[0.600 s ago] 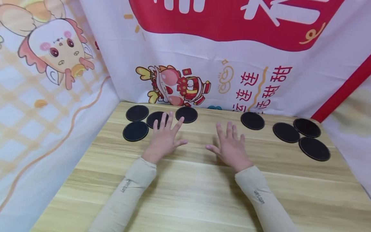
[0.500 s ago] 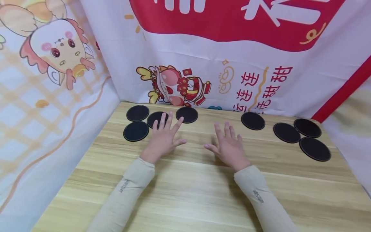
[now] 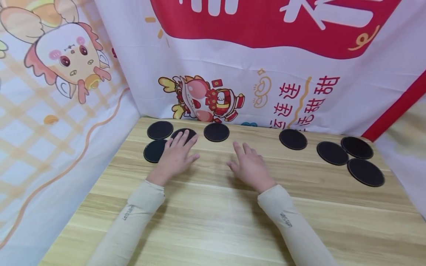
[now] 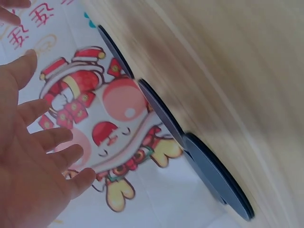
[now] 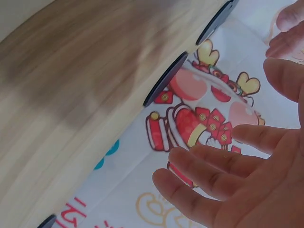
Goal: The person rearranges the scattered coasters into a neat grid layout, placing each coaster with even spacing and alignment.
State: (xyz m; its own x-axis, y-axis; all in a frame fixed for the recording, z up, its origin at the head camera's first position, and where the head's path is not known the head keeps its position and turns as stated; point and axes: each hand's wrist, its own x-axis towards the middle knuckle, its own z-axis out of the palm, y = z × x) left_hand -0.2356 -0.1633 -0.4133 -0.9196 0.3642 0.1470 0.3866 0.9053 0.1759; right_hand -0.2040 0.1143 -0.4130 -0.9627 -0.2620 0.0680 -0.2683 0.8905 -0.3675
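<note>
My left hand [image 3: 174,157] hovers over the wooden table with loosely spread fingers and holds nothing. In the head view its fingers overlap one flat black disc [image 3: 182,133] and hide part of a nearer disc [image 3: 154,150]. My right hand [image 3: 251,166] is also bare of objects, held over the table's middle with its fingers relaxed. A lone black disc [image 3: 216,132] lies beyond and between the two hands. The left wrist view shows the left palm [image 4: 33,175] apart from a row of thin discs [image 4: 218,173]; in the right wrist view the right fingers [image 5: 204,173] are extended.
Another black disc [image 3: 160,130] lies at the far left corner. Toward the far right are a single disc [image 3: 293,139] and a cluster of three, including one disc [image 3: 366,172] near the edge. Printed cloth [image 3: 199,51] hangs behind the wooden table [image 3: 213,225].
Both hands have shifted to the left and their fingers are less spread. The left hand now covers part of the near-left disc. The discs stay where they were.
</note>
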